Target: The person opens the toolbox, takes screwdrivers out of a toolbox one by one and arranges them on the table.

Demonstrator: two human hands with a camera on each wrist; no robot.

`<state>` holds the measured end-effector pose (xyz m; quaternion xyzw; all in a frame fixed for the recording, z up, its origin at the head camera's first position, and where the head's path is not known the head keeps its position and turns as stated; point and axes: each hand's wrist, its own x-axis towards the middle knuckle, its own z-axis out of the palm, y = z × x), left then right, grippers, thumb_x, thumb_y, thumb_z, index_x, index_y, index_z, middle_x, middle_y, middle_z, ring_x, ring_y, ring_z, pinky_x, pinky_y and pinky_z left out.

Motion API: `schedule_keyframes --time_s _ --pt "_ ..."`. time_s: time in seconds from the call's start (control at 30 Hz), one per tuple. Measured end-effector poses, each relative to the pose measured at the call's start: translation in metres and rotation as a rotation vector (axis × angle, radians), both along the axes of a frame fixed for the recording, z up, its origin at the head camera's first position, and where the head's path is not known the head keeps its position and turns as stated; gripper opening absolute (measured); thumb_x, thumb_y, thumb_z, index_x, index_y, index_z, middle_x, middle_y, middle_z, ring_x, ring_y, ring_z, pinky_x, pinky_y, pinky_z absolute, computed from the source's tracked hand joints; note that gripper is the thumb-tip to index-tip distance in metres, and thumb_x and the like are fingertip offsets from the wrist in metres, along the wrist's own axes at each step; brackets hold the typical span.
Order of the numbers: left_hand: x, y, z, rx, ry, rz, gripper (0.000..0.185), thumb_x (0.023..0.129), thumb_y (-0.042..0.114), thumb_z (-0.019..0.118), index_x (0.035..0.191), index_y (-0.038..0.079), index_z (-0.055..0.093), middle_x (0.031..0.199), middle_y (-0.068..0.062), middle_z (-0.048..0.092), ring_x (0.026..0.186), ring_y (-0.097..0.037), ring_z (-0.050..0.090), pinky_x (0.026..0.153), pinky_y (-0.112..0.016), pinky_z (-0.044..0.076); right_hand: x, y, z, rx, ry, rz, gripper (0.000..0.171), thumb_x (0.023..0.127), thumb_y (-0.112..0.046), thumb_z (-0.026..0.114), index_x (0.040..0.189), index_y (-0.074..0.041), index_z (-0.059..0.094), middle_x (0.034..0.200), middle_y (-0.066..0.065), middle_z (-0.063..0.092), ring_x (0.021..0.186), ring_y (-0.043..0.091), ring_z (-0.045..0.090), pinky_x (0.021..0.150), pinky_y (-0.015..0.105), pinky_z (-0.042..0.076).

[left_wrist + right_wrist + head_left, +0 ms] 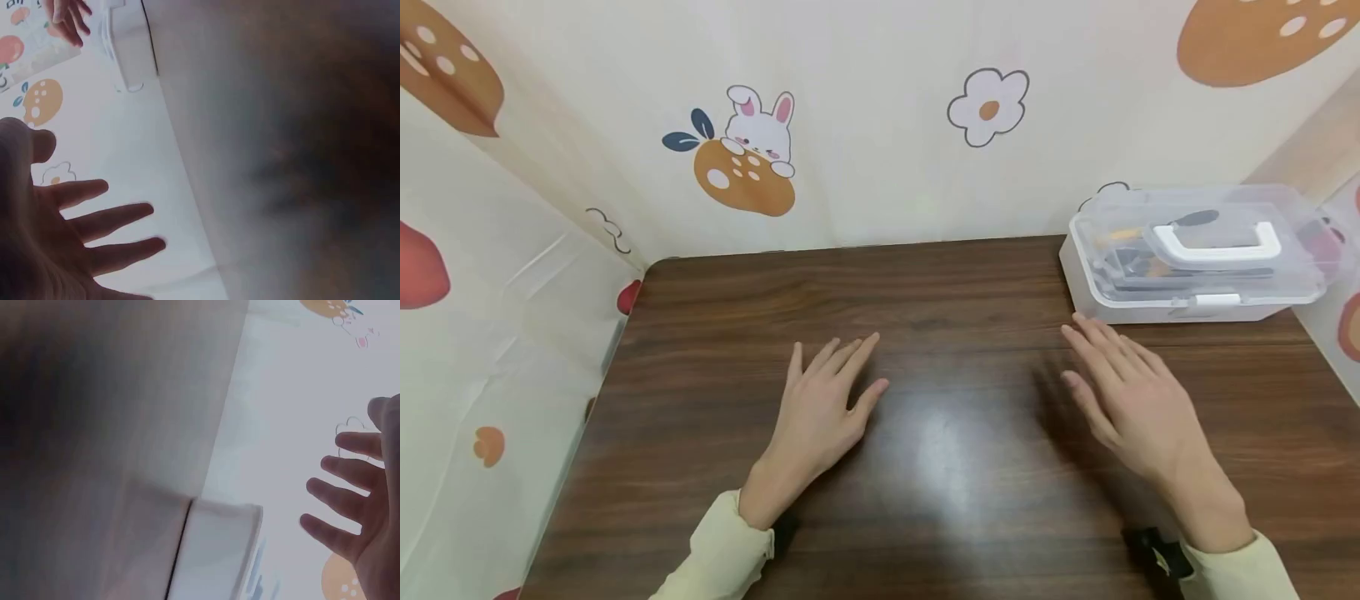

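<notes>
My left hand [822,408] is held over the left middle of the brown wooden table [715,317], fingers spread and nothing in it. On the right, my right hand [1138,408] is over the table too, its fingers extended and holding nothing. Its fingertips point at the front of a white plastic box [1157,312] with a clear lid and a white handle [1217,250]. Blurred tools show through that lid; their kinds are hard to tell. The left wrist view shows the left hand [62,237] with fingers apart, and the right wrist view shows the right hand [369,500] likewise.
A pale curtain-like wall covering [880,167] with rabbit, fruit and flower prints stands behind the table. Similar sheeting [467,400] runs along the left side. The box sits at the table's back right corner, close to the covering.
</notes>
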<state>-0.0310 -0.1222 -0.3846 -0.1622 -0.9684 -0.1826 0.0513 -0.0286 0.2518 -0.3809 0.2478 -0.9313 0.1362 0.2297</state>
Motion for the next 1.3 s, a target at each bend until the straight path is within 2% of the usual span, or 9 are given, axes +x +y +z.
schedule_keyframes --time_s 0.1,0.27,0.4,0.53,0.63,0.77,0.87,1.13,1.3 --pt "-0.007 0.008 0.002 0.072 0.027 -0.026 0.054 0.107 0.047 0.055 0.157 0.026 0.049 0.146 -0.002 0.065 0.138 -0.031 0.058 0.121 -0.068 0.031 -0.003 0.005 0.005 -0.068 0.088 -0.003 0.056 0.112 -0.044 0.035 0.146 -0.007 0.060 0.145 0.017 0.064 0.133 0.040 0.060 0.130 0.026 0.022" --pt "-0.020 0.025 0.003 0.175 0.020 -0.059 0.052 0.107 0.044 0.055 0.154 0.022 0.052 0.148 -0.003 0.062 0.138 -0.028 0.057 0.116 -0.059 0.043 -0.007 0.015 0.015 -0.178 0.208 -0.027 0.048 0.110 -0.038 0.043 0.130 -0.005 0.072 0.126 0.018 0.074 0.121 0.039 0.064 0.123 0.021 0.030" --pt "-0.029 0.043 0.006 0.221 -0.025 -0.070 0.055 0.107 0.046 0.053 0.156 0.022 0.049 0.154 -0.006 0.057 0.142 -0.030 0.053 0.114 -0.058 0.045 -0.008 0.023 0.023 -0.214 0.250 -0.074 0.045 0.108 -0.035 0.046 0.127 -0.005 0.074 0.120 0.021 0.075 0.119 0.039 0.065 0.120 0.022 0.035" --pt "-0.038 0.063 0.007 0.251 -0.064 -0.086 0.058 0.108 0.049 0.050 0.159 0.023 0.044 0.161 -0.009 0.049 0.148 -0.032 0.047 0.115 -0.061 0.044 -0.010 0.032 0.030 -0.216 0.263 -0.127 0.046 0.108 -0.035 0.046 0.125 -0.003 0.074 0.116 0.023 0.075 0.114 0.042 0.065 0.107 0.033 0.044" --pt "-0.043 0.078 0.007 0.275 -0.081 -0.100 0.059 0.108 0.051 0.048 0.160 0.025 0.042 0.164 -0.009 0.045 0.150 -0.032 0.044 0.116 -0.062 0.043 -0.015 0.041 0.033 -0.235 0.261 -0.149 0.043 0.107 -0.032 0.048 0.123 -0.002 0.074 0.114 0.025 0.074 0.112 0.045 0.064 0.103 0.033 0.044" --pt "-0.051 0.097 0.007 0.296 -0.101 -0.116 0.059 0.108 0.053 0.046 0.161 0.025 0.040 0.165 -0.009 0.044 0.152 -0.031 0.043 0.117 -0.061 0.043 -0.024 0.055 0.033 -0.259 0.262 -0.172 0.040 0.107 -0.027 0.050 0.120 0.000 0.075 0.111 0.027 0.073 0.105 0.050 0.063 0.110 0.022 0.041" --pt "-0.058 0.109 0.007 0.317 -0.109 -0.119 0.060 0.108 0.053 0.044 0.161 0.025 0.041 0.164 -0.009 0.045 0.151 -0.030 0.044 0.118 -0.057 0.043 -0.032 0.069 0.034 -0.262 0.257 -0.190 0.040 0.106 -0.027 0.049 0.121 0.000 0.074 0.110 0.029 0.073 0.104 0.052 0.061 0.114 0.020 0.039" --pt "-0.078 0.145 0.004 0.448 -0.157 -0.098 0.060 0.109 0.050 0.046 0.161 0.022 0.040 0.165 -0.011 0.043 0.153 -0.033 0.042 0.123 -0.053 0.038 -0.057 0.099 0.040 -0.238 0.282 -0.210 0.046 0.104 -0.033 0.050 0.123 0.002 0.073 0.117 0.031 0.071 0.127 0.049 0.060 0.123 0.039 0.039" --pt "-0.090 0.170 0.001 0.492 -0.201 -0.062 0.062 0.108 0.051 0.046 0.162 0.021 0.038 0.165 -0.014 0.043 0.152 -0.036 0.043 0.124 -0.051 0.037 -0.070 0.116 0.040 -0.250 0.238 -0.237 0.052 0.102 -0.037 0.050 0.124 0.006 0.071 0.128 0.031 0.068 0.134 0.050 0.054 0.125 0.046 0.033"
